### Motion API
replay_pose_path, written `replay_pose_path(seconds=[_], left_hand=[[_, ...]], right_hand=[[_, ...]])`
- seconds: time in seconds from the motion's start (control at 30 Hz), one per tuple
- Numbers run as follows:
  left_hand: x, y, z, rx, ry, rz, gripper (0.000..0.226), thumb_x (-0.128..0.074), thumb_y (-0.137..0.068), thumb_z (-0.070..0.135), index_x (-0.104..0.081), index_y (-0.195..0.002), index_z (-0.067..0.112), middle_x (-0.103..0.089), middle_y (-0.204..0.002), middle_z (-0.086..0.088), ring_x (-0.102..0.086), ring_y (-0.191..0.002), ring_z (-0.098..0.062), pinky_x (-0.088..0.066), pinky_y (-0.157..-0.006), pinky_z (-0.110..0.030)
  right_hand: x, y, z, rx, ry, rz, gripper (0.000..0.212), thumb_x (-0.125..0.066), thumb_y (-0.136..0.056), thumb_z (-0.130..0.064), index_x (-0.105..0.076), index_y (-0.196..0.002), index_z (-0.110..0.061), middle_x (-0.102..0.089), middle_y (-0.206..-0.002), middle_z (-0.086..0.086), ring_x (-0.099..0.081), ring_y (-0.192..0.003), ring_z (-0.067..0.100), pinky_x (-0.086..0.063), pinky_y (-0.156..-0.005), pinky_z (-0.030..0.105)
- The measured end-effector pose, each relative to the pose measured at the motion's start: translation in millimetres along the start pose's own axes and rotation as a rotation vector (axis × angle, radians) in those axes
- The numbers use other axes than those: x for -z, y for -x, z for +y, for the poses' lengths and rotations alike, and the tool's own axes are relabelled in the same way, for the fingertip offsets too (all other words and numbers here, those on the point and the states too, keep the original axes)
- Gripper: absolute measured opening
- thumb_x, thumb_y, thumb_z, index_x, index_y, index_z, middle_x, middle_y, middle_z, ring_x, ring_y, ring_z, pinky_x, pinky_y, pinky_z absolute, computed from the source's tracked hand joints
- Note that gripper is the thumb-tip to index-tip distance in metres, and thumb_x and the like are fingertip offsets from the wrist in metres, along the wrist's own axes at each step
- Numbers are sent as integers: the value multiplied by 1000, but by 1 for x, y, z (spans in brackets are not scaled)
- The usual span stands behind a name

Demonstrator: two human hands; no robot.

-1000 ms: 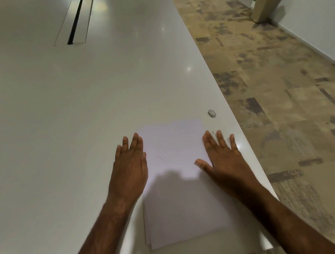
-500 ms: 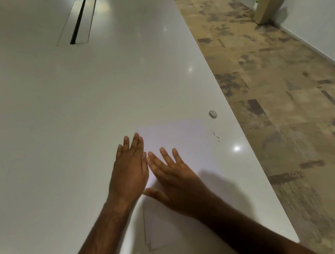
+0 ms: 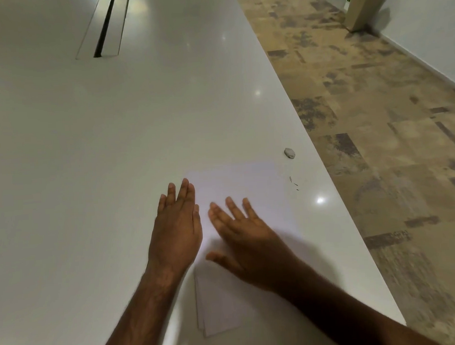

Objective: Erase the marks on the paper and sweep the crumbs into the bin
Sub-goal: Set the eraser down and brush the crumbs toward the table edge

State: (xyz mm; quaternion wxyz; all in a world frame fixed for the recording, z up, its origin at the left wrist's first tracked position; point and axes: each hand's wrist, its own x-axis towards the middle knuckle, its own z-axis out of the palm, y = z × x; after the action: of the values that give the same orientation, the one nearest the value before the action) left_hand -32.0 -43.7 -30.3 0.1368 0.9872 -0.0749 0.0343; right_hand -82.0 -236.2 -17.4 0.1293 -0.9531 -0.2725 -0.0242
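Note:
A white sheet of paper (image 3: 237, 182) lies near the table's right edge, on top of other sheets. My left hand (image 3: 176, 228) rests flat at the paper's left edge, fingers together. My right hand (image 3: 246, 238) lies flat on the middle of the paper, fingers spread and slightly blurred. A small grey eraser (image 3: 289, 152) sits on the table beyond the paper's far right corner. A few dark eraser crumbs (image 3: 294, 183) lie on the table just right of the paper. No bin is in view.
The long white table (image 3: 113, 152) has a cable slot (image 3: 104, 25) at the far left. Its right edge runs diagonally beside patterned carpet (image 3: 378, 136). A planter (image 3: 365, 1) stands by the far wall.
My right hand swept from the paper's right edge leftward across the sheet to next to my left hand, uncovering crumbs on the table. My left hand stayed put.

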Motion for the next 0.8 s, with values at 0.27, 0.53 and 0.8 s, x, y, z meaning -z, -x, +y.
replay_pose_path(seconds=[0.27, 0.53, 0.8], left_hand=[[-2, 0, -2, -26, 18, 21, 53, -26, -108, 24, -33, -157, 6, -27, -166, -6, -16, -156, -28, -15, -127, -43], [0, 0, 1, -9, 5, 15, 52, -31, -109, 24, -31, -159, 8, -25, -166, -4, -14, -156, -24, -16, -127, -42], [0, 1, 0, -8, -3, 24, 53, -30, -109, 27, -30, -159, 11, -24, -167, -2, -13, -156, -22, -16, -127, -41]], right_hand=[[0, 7, 45, -155, 112, -45, 91, -18, -108, -74, -22, -169, -7, -13, -176, 8, -6, -165, 30, -3, -135, 49], [5, -2, 24, -61, 60, -3, 88, -30, -110, -70, -27, -167, -3, -19, -175, 13, -11, -165, 31, -10, -135, 50], [-3, -6, 14, -27, 54, -70, 88, -29, -109, -71, -27, -168, -6, -19, -176, 10, -6, -166, 26, -4, -135, 45]])
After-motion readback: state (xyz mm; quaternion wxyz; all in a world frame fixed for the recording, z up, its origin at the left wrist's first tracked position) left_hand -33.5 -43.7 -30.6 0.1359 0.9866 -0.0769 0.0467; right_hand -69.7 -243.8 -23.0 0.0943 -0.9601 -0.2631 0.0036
